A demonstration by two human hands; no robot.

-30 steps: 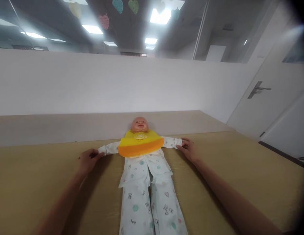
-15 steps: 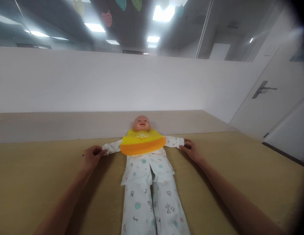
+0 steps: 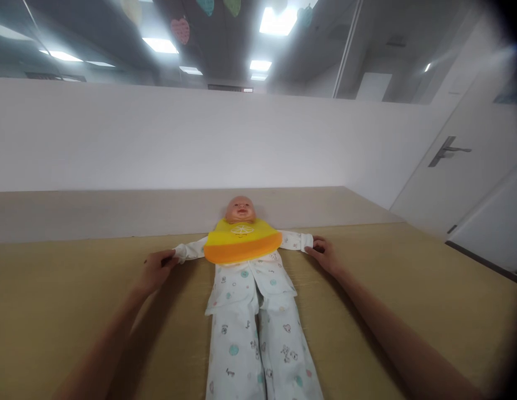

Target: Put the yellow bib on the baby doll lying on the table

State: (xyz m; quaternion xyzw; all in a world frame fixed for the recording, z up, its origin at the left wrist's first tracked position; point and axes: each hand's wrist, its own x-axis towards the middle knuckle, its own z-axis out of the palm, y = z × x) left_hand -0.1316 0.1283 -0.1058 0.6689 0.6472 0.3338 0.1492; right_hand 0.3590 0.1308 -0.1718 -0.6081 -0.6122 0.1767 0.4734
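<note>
A baby doll (image 3: 240, 210) lies on its back in the middle, head away from me and arms stretched out sideways. It wears white pyjamas (image 3: 242, 311) with a small print. Over its chest lies a yellow bib (image 3: 242, 239) with an orange lower pocket and a citrus-slice drawing. My left hand (image 3: 156, 271) pinches the cuff of the sleeve (image 3: 189, 251) on the left. On the other side, the fingers of my right hand (image 3: 325, 256) are closed at the cuff of the right-hand sleeve (image 3: 296, 241). The doll's own hands are hidden.
The doll rests on a tan tabletop (image 3: 392, 278), with a paler strip (image 3: 95, 214) along the back. Behind stands a white wall (image 3: 179, 139) with glass above it. A door handle (image 3: 448, 150) shows on the white door at the right.
My left hand has turned slightly, its fingers now lying over the sleeve cuff. The right hand, the doll and the bib look the same.
</note>
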